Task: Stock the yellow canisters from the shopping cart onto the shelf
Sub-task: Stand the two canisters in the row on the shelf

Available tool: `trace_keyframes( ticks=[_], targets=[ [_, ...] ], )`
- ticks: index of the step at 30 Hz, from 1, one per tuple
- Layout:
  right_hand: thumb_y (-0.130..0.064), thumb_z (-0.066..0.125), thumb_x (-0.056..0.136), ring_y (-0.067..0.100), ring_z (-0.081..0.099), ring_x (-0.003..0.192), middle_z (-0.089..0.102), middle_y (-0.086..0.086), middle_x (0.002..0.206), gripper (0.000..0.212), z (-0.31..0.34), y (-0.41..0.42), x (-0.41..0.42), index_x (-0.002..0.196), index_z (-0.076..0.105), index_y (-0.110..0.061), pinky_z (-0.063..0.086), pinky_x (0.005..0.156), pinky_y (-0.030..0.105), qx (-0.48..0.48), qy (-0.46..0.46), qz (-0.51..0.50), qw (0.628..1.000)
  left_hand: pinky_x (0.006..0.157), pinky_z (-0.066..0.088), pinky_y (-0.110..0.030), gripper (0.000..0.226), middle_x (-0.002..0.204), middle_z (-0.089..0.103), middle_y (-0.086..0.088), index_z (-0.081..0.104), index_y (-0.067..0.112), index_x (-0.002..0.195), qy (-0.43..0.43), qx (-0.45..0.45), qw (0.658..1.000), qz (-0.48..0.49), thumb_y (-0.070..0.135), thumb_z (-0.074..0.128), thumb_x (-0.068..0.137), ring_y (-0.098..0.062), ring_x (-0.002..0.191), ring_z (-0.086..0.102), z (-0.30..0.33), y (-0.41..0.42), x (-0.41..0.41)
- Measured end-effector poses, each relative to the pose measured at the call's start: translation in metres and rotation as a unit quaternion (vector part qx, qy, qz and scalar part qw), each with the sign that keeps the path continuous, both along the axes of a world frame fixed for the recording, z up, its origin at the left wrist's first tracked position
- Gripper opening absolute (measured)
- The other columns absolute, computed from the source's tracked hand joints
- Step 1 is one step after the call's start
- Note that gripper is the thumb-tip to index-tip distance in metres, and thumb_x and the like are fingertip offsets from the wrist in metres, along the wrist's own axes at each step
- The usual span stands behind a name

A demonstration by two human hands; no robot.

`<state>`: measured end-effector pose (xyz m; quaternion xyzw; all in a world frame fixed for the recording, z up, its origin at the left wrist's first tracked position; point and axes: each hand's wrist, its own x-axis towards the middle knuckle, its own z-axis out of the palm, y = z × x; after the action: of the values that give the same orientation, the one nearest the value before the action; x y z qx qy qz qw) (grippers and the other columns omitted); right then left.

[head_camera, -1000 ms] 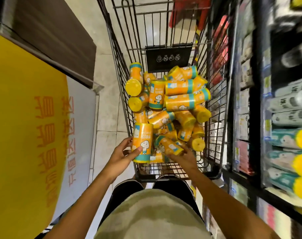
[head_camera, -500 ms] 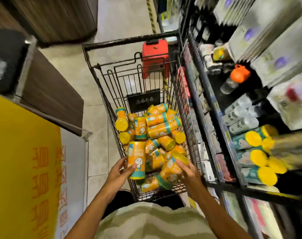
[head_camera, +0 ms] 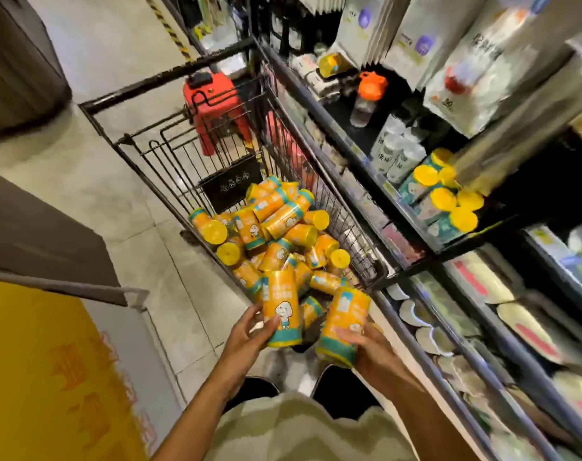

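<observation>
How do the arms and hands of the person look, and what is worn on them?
Both forearms are bare, with no sleeve in view. The left hand and the right hand wear no gloves; no watch or ring can be seen. A pale striped top covers the torso.

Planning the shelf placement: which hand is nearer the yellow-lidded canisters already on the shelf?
Right. The right hand holds a canister on the side toward the shelved canisters; the left hand is farther left.

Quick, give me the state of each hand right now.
Left hand: grips an upright yellow canister.
Right hand: grips a tilted yellow canister.
</observation>
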<state>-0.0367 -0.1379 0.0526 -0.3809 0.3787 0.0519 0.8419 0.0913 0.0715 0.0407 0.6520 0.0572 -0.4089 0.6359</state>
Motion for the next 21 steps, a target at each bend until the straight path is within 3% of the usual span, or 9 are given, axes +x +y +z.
trace_keyframes(
  ticks=[3,6,10,12,16,19,21],
  targets=[
    [0.017,0.059,0.083,0.037,0.066,0.111,0.067,0.021,0.123,0.055,0.016,0.013,-0.030,0.133,0.054,-0.007,0.058,0.086,0.045,-0.001,-0.013,-0.027,1.000,0.094,0.057,-0.039,0.051,0.124,0.068,-0.001,0.061,0.029,0.128,-0.003,-0.003,0.998,-0.055,0.044,0.077,0.082,-0.016,0.111,0.068,0.002,-0.001,-0.007],
    [0.017,0.067,0.079,0.040,0.061,0.119,0.065,0.023,0.127,0.065,0.018,0.020,-0.060,0.136,0.052,-0.011,0.052,0.098,0.052,-0.028,-0.002,-0.058,0.998,0.088,0.058,-0.033,0.060,0.121,0.069,-0.002,0.061,0.024,0.128,-0.002,-0.014,0.994,-0.108,0.044,0.080,0.075,-0.016,0.109,0.069,0.005,-0.006,-0.014],
    [-0.001,0.083,0.073,0.040,0.062,0.118,0.067,0.021,0.125,0.067,0.015,0.028,-0.098,0.134,0.055,-0.005,0.047,0.104,0.057,-0.055,0.016,-0.139,0.989,0.089,0.058,-0.032,0.050,0.121,0.071,-0.001,0.060,0.019,0.130,-0.005,-0.024,0.978,-0.206,0.029,0.076,0.084,-0.018,0.112,0.068,0.014,-0.023,-0.025],
    [-0.015,0.093,0.061,0.040,0.063,0.117,0.068,0.020,0.124,0.082,0.018,0.032,-0.117,0.133,0.056,-0.004,0.048,0.103,0.056,-0.062,0.035,-0.190,0.979,0.088,0.058,-0.031,0.046,0.116,0.073,0.002,0.063,0.018,0.127,0.000,-0.034,0.969,-0.244,0.026,0.074,0.083,-0.019,0.110,0.069,0.019,-0.034,-0.036],
    [-0.004,0.087,0.064,0.031,0.070,0.108,0.073,0.010,0.115,0.073,0.022,0.039,-0.166,0.129,0.057,-0.018,0.059,0.084,0.041,-0.074,0.059,-0.298,0.950,0.084,0.058,-0.031,0.068,0.117,0.073,-0.005,0.066,0.016,0.123,0.020,-0.043,0.952,-0.301,0.044,0.087,0.065,-0.022,0.109,0.070,0.022,-0.055,-0.065],
    [-0.006,0.091,0.060,0.027,0.072,0.103,0.075,0.008,0.112,0.079,0.026,0.048,-0.215,0.131,0.057,-0.014,0.060,0.076,0.035,-0.086,0.076,-0.353,0.928,0.095,0.055,-0.044,0.079,0.121,0.071,-0.006,0.065,0.018,0.126,0.023,-0.029,0.937,-0.346,0.050,0.090,0.057,-0.025,0.112,0.068,0.018,-0.070,-0.093],
    [-0.006,0.086,0.062,0.024,0.074,0.097,0.076,0.006,0.107,0.066,0.034,0.056,-0.256,0.123,0.062,-0.013,0.060,0.072,0.033,-0.087,0.072,-0.391,0.914,0.099,0.052,-0.050,0.087,0.122,0.071,-0.006,0.064,0.019,0.127,0.025,-0.021,0.927,-0.373,0.051,0.093,0.052,-0.027,0.113,0.068,0.019,-0.082,-0.123]
  ],
)
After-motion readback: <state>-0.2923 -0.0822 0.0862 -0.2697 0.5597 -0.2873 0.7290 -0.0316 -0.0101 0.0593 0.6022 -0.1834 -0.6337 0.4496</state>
